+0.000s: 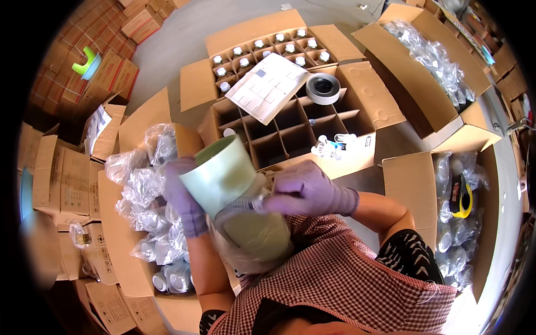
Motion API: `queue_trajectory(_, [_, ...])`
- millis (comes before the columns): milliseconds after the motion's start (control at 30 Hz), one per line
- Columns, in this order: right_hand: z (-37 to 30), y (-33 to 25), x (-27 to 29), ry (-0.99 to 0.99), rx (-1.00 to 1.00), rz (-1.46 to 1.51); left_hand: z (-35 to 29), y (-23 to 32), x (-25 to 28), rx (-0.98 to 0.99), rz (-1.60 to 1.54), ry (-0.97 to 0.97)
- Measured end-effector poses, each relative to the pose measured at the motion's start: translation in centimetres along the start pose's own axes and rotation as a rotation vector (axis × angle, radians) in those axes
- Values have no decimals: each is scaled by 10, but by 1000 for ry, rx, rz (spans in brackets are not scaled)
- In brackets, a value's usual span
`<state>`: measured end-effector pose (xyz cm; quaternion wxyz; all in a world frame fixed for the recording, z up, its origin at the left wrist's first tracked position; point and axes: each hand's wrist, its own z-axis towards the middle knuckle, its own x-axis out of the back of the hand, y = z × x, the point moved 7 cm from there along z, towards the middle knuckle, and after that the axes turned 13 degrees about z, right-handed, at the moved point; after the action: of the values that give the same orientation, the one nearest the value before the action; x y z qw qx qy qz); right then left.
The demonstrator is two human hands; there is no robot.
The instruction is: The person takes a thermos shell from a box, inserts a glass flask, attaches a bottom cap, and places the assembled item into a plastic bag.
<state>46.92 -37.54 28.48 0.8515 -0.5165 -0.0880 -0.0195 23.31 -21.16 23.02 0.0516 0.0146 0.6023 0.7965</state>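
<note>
A pale green, wide-mouthed plastic vessel (219, 177) is tilted in front of my chest, its open end up and to the left. My left hand (184, 192), in a purple glove, is wrapped round its left side. A greenish-grey rounded part in clear plastic (254, 237) hangs just below it, against my checked apron (335, 254); I cannot tell whether the two are joined. At the vessel's right, my gloved right hand (307, 190) is closed, its fingertips blurred at the plastic's upper edge. What they pinch is unclear.
A divided carton (349, 167) ahead has a paper sheet (268, 86) and tape roll (322, 88) on it. Behind stands a carton of white-capped bottles (258, 43). Open cartons of plastic-wrapped items flank me; a yellow-black tape dispenser (462, 196) lies in the right one.
</note>
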Motion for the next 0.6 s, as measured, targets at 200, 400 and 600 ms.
queue_trajectory(200, [-29, 102, 62, -35, -651, -335, -39, 80, 11, -337, 1171, -76])
queue_trajectory(400, [-69, 258, 141, -179, -886, -984, -42, 98, -4, -249, 1133, -24])
queue_trajectory(600, [-54, 287, 132, -284, -1080, -1197, -28, 97, 17, -207, 1028, -274])
